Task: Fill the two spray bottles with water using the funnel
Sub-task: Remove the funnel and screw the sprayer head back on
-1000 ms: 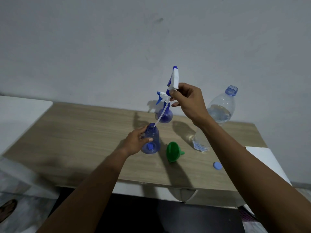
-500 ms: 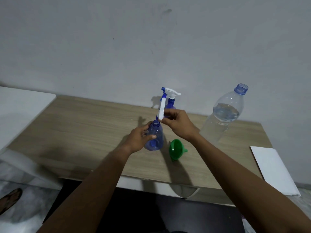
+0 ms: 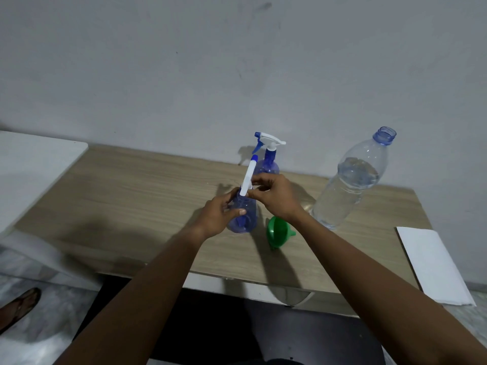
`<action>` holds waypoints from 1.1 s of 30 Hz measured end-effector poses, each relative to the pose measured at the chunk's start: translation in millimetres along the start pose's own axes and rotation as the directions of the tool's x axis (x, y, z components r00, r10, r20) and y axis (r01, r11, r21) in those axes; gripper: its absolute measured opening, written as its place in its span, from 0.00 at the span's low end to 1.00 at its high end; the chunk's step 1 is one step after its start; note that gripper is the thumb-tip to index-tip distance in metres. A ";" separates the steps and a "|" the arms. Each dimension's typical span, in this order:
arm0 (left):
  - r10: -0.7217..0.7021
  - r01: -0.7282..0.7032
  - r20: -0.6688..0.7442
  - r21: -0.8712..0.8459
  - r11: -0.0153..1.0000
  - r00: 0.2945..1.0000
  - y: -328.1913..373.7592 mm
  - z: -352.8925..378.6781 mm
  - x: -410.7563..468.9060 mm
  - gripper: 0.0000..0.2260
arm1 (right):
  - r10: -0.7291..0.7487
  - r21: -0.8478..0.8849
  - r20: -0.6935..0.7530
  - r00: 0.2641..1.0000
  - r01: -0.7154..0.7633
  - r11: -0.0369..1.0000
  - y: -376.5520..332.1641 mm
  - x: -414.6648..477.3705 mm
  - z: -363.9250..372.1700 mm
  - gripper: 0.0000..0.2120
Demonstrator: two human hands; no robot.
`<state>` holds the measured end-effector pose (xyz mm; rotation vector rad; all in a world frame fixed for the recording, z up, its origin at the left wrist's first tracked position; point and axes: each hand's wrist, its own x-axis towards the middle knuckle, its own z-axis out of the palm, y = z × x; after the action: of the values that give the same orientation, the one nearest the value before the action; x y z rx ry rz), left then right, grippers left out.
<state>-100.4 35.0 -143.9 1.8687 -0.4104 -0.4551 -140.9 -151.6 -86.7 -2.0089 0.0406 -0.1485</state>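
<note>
A small blue spray bottle [image 3: 246,217] stands near the middle of the wooden table [image 3: 131,196], and my left hand [image 3: 220,216] grips its body. My right hand [image 3: 274,197] pinches the white and blue spray head [image 3: 249,176], which sits on that bottle's neck. A second blue spray bottle [image 3: 268,160] with its head on stands behind, by the wall. The green funnel [image 3: 276,233] lies on its side just right of the held bottle, below my right wrist. A large clear water bottle [image 3: 350,183], uncapped and partly full, stands to the right.
A white sheet [image 3: 432,262] lies at the table's right edge. A white surface [image 3: 31,164] adjoins the table on the left. A sandalled foot [image 3: 18,306] shows on the floor at lower left. The grey wall rises right behind the table.
My right hand has brought the spray head down from high above, fed its tube into the bottle and set the head on the neck. The left hand stayed on the bottle.
</note>
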 end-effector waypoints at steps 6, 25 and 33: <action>0.002 -0.002 0.004 -0.006 1.000 1.000 4.2 0.7 -1.9 0.24 | 0.030 0.000 -0.004 1.000 -0.030 1.000 2.5 1.9 2.9 0.11; 0.029 -0.029 0.018 0.008 1.000 0.999 4.0 -0.1 -1.8 0.25 | 0.035 0.005 0.073 0.997 -0.036 0.999 10.6 6.9 0.1 0.09; 0.041 -0.041 0.006 0.050 0.998 0.999 3.5 -1.2 -3.0 0.25 | 0.001 -0.102 -0.138 0.990 -0.015 0.995 17.6 -0.6 20.7 0.17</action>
<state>-102.6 36.3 -140.0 1.9040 -0.4664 -0.4255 -138.3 -140.5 -111.4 -2.0979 0.1465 -0.2852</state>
